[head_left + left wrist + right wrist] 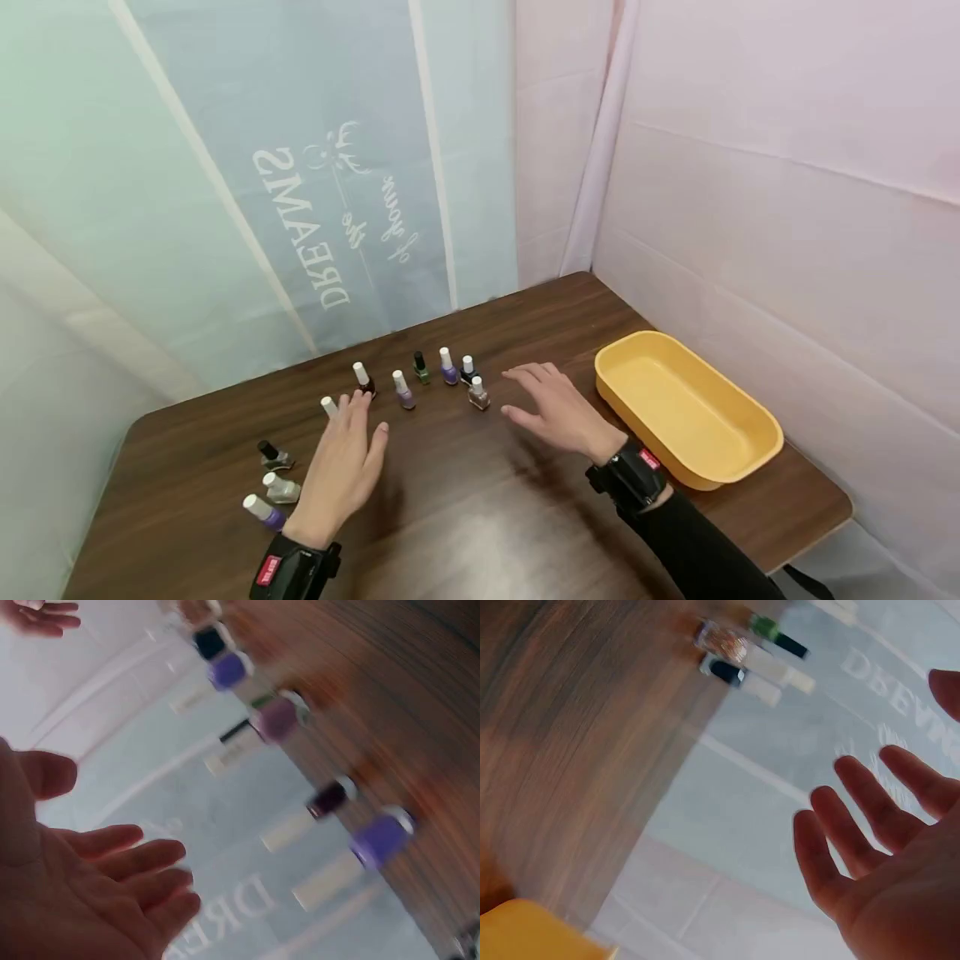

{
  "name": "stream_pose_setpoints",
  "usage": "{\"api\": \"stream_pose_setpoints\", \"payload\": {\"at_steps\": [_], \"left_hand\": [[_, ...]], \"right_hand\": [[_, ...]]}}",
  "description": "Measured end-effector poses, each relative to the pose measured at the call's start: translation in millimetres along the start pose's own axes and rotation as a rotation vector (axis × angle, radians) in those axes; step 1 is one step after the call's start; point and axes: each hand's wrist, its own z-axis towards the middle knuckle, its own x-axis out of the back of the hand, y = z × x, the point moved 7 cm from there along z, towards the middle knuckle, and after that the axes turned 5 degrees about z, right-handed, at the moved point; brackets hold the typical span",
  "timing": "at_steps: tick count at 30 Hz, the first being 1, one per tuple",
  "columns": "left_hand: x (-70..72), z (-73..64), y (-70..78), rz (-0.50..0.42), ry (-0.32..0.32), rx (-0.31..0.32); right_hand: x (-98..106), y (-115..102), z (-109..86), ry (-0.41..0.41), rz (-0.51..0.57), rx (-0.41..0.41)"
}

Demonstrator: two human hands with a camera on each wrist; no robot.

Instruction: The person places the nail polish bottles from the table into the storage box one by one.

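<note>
Left hand point(339, 471) held over desk point(457, 508), fingers extended, thumb spread apart; dark red polish bottle point(367, 385) seen just past fingertips, purple bottle point(267, 514) near wrist. Right hand point(561, 411) raised, fingers apart, poised between glittery bottle point(478, 397) and yellow tub point(686, 408).

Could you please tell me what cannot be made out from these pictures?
Head view: the lower part of the white-capped bottle beside the left hand, which hides it.
Left wrist view: much of the green bottle, behind the lilac bottle.
Left wrist view: any lettering on the dark red bottle, lost to blur.
Right wrist view: most of the yellow tray, cut off by the picture's edges.
</note>
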Motion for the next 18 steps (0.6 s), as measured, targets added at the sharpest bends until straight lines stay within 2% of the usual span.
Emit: {"api": "stream_pose_setpoints", "payload": {"at_steps": [3,7,13,18], "left_hand": [[-8.3,8.6,13.3,-0.133,-0.010,-0.036],[-18.9,27.7,39.4,-0.275,-0.018,-0.076],[-44.4,58.6,84.9,-0.406,-0.034,-0.133],[-76.9,86.7,121.4,-0.501,-0.065,-0.162]], "right_hand": [[9.3,4.0,-16.5,0.070,0.015,-0.015],[27.7,13.5,-36.1,0.176,0.027,-0.060],[55.2,39.7,-75.7,0.410,0.081,-0.212],[72.6,67.2,-114.0,0.583,0.081,-0.364]]}}
